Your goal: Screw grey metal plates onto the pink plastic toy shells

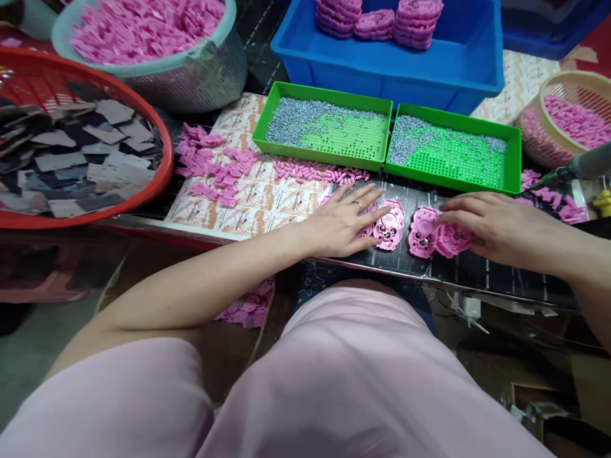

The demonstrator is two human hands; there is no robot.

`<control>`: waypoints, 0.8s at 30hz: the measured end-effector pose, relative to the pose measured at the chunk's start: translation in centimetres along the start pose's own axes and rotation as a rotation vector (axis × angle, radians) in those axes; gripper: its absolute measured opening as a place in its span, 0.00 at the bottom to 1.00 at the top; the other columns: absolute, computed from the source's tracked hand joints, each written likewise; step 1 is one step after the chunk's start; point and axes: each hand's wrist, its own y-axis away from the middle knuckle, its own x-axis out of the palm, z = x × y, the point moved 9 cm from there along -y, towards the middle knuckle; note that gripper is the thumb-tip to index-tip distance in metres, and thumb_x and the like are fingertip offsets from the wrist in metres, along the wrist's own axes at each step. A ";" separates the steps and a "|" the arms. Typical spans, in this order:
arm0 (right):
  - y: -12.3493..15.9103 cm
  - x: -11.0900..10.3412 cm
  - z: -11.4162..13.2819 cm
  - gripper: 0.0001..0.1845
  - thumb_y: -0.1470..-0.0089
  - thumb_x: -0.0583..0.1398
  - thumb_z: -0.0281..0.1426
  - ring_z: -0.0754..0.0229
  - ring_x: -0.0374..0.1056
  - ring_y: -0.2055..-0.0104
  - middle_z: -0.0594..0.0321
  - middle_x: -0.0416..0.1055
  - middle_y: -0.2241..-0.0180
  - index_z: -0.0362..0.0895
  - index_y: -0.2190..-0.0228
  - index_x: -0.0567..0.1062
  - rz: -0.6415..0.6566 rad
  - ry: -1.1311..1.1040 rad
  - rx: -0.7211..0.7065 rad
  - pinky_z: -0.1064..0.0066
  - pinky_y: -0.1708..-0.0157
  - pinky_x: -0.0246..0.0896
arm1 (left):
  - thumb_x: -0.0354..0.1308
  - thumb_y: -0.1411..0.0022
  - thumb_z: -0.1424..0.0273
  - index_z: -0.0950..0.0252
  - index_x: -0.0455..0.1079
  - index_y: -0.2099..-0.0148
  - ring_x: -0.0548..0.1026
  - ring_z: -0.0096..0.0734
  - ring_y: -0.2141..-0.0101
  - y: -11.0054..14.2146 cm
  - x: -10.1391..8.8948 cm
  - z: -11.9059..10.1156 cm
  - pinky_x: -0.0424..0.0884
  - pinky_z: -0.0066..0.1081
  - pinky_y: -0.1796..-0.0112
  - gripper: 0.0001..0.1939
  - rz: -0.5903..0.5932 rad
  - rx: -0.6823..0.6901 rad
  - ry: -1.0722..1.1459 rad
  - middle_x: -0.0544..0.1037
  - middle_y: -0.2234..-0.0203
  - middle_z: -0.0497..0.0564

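Fingers spread, my left hand (341, 219) lies over a pink plastic case half that is mostly hidden beneath it. Its fingertips reach the edge of another pink plastic case half (389, 226) with small metal parts inside. To the right lies a similar pink piece (422, 232). My right hand (491, 222) curls its fingers and thumb around a pink plastic case (451, 240), which overlaps that piece. The fingers partly cover this case. All these pieces rest in a row near the front edge of the black work surface (405, 261).
Two green trays (324, 152) (453, 181) hold small screws. Behind stands a blue bin (382, 73) with stacked pink cases. Baskets with pink parts (147, 32) and flat plates (90, 152) are at left. A screwdriver (556, 175) hangs at right, near a cream basket (544, 121).
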 end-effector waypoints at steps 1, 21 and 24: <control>0.7 0.2 -0.2 0.24 0.51 0.55 0.26 0.49 0.64 0.48 0.55 0.67 0.47 0.45 0.50 0.69 0.011 0.021 0.023 0.57 0.53 0.65 | 0.49 0.34 0.53 0.64 0.54 0.33 0.50 0.52 0.35 0.4 0.4 0.1 0.48 0.55 0.39 0.33 0.025 -0.014 -0.024 0.52 0.34 0.64; 7.3 0.3 0.4 0.20 0.47 0.53 0.23 0.49 0.69 0.53 0.55 0.71 0.51 0.46 0.53 0.72 0.039 0.243 0.110 0.59 0.58 0.69 | 0.47 0.33 0.52 0.65 0.50 0.32 0.49 0.49 0.34 2.9 1.4 0.2 0.46 0.52 0.38 0.34 0.080 -0.037 -0.107 0.50 0.34 0.63; 8.4 1.9 0.7 0.20 0.47 0.53 0.22 0.48 0.69 0.52 0.56 0.72 0.52 0.47 0.55 0.74 0.047 0.254 0.133 0.60 0.60 0.70 | 0.46 0.33 0.51 0.66 0.50 0.32 0.50 0.50 0.34 3.0 1.6 0.6 0.47 0.52 0.38 0.35 0.112 -0.090 -0.093 0.49 0.34 0.63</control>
